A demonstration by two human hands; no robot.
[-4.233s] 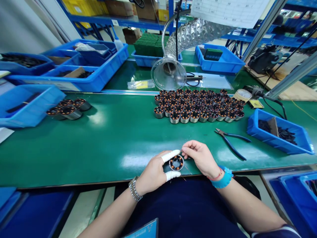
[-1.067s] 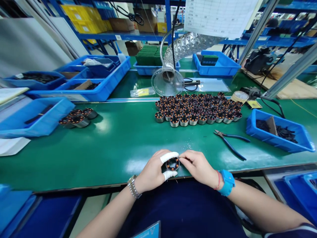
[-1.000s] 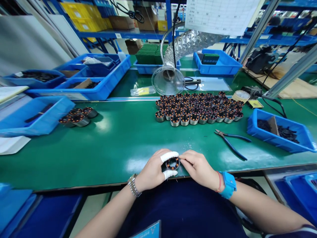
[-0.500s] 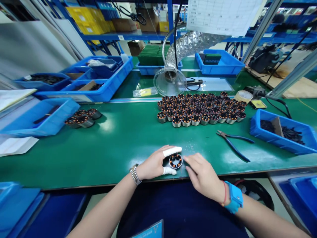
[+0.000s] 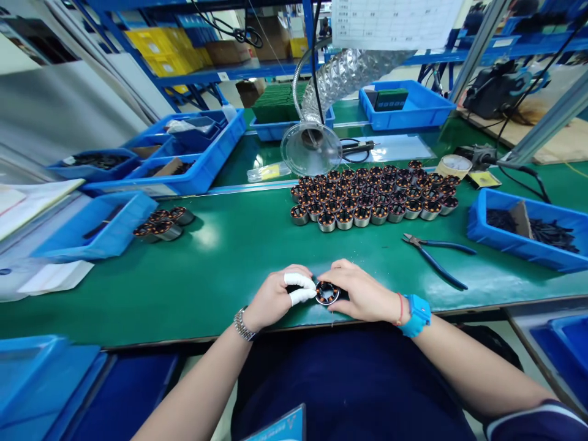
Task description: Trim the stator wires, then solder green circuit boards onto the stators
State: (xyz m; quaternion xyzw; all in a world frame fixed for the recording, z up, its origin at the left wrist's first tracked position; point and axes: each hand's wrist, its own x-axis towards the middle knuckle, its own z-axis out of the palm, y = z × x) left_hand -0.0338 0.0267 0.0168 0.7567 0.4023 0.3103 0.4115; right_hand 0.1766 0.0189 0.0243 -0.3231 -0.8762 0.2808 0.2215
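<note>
- Well left of the pliers [image 5: 417, 241], my left hand [image 5: 274, 295] has its white-covered finger and thumb drawn in close at the left rim of the wound ring [image 5: 327, 301]; whether they pinch a wire or leave a gap, I cannot tell. If it is fine wire, too sharp a tug could snap it.
- The ring itself is left of the pliers, between my hands, over the near part of the desk [image 5: 229, 260] — I can't tell whether it rests there. A fingertip straying inside could scrape its windings.
- Nearer the pliers, on their left, my right hand [image 5: 365, 294] grips the ring, fingers at its far side and thumb at its near side. Too slack a hold could let it twist under a pull from the left.
- Against half a second ago, my left fingers have come together — they were spread wide around the ring.
- My right hand, then apart from the ring, now clasps it.
- Behind the pliers and off to their left, the rows of wound rings [image 5: 362, 214] look the same.
- The pliers lie as they did, untouched.
</note>
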